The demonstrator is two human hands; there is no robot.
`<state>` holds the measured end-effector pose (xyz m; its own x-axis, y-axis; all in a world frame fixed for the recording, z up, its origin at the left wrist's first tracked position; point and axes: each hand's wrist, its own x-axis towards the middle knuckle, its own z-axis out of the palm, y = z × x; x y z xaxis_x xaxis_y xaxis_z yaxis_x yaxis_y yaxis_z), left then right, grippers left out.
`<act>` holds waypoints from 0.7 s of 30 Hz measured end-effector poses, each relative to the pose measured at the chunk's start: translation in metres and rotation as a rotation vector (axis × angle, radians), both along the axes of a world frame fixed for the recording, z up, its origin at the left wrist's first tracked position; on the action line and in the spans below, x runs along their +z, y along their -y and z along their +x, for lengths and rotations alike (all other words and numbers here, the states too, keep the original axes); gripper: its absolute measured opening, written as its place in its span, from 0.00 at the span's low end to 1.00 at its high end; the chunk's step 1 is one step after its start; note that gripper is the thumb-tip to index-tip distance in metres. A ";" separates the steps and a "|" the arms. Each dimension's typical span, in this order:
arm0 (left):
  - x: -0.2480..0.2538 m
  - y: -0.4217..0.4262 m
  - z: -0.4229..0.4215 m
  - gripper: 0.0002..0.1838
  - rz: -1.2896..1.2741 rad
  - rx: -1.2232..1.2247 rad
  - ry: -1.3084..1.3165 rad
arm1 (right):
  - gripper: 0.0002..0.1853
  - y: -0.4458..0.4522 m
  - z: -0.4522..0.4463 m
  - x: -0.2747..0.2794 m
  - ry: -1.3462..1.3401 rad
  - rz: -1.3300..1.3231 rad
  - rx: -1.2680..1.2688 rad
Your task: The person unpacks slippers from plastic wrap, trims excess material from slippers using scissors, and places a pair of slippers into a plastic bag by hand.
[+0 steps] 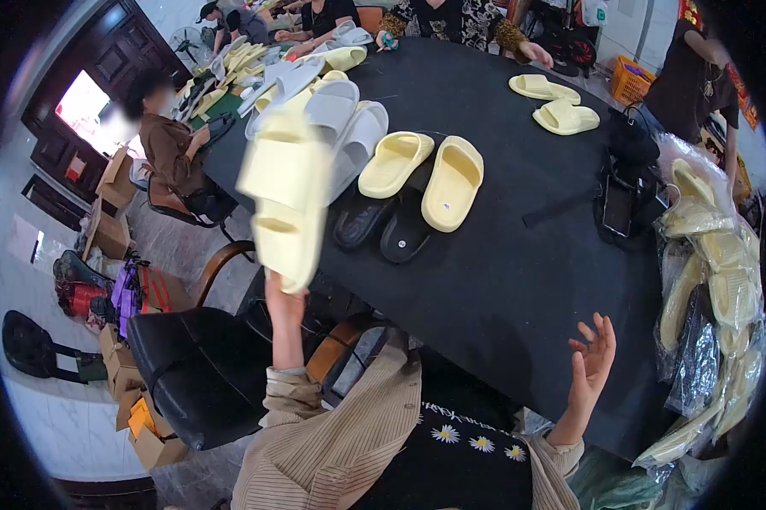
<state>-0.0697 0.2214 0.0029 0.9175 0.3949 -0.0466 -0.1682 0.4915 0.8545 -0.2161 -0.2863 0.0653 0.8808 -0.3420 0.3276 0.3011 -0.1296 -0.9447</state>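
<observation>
My left hand [284,299] is raised at the table's near left edge, its fingers mostly hidden behind pale yellow slide slippers [283,183], blurred by motion, that it grips. My right hand [593,361] is lifted over the front right of the black table [536,280], empty, with fingers curved and apart. Between the hands and farther in, a yellow pair of slippers [453,183] rests partly over a black pair [402,238]. Grey slippers [332,106] are heaped just behind the held ones.
Another yellow pair [566,116] lies at the far right. Plastic-bagged slippers [731,289] pile along the right edge, near a black bag [629,191]. Several people sit or stand around the table. A black chair [196,365] and cardboard boxes [149,433] stand left.
</observation>
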 end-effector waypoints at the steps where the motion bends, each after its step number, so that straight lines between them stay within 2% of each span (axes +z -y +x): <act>1: 0.001 -0.010 0.008 0.23 0.010 0.211 -0.003 | 0.35 0.001 -0.002 -0.002 -0.040 0.072 0.013; 4: -0.028 -0.073 0.048 0.24 -0.039 0.440 -0.001 | 0.35 -0.004 -0.006 -0.009 -0.127 0.116 0.058; 7: -0.034 -0.108 0.098 0.25 -0.073 0.520 -0.052 | 0.36 -0.008 -0.009 -0.012 -0.196 0.162 0.119; 11: -0.045 -0.147 0.176 0.25 -0.114 0.467 -0.064 | 0.36 -0.012 -0.013 -0.003 -0.234 0.126 0.102; 13: -0.048 -0.173 0.208 0.21 -0.209 0.400 -0.150 | 0.36 -0.013 -0.015 0.001 -0.235 0.132 0.080; 14: -0.044 -0.181 0.216 0.19 -0.146 0.315 -0.174 | 0.36 -0.013 -0.016 0.003 -0.247 0.121 0.062; 19: -0.045 -0.201 0.255 0.18 0.112 0.344 -0.172 | 0.37 -0.015 -0.016 -0.001 -0.261 0.130 0.093; 21: -0.061 -0.225 0.272 0.19 0.466 0.526 -0.411 | 0.36 -0.017 -0.013 -0.002 -0.292 0.107 0.127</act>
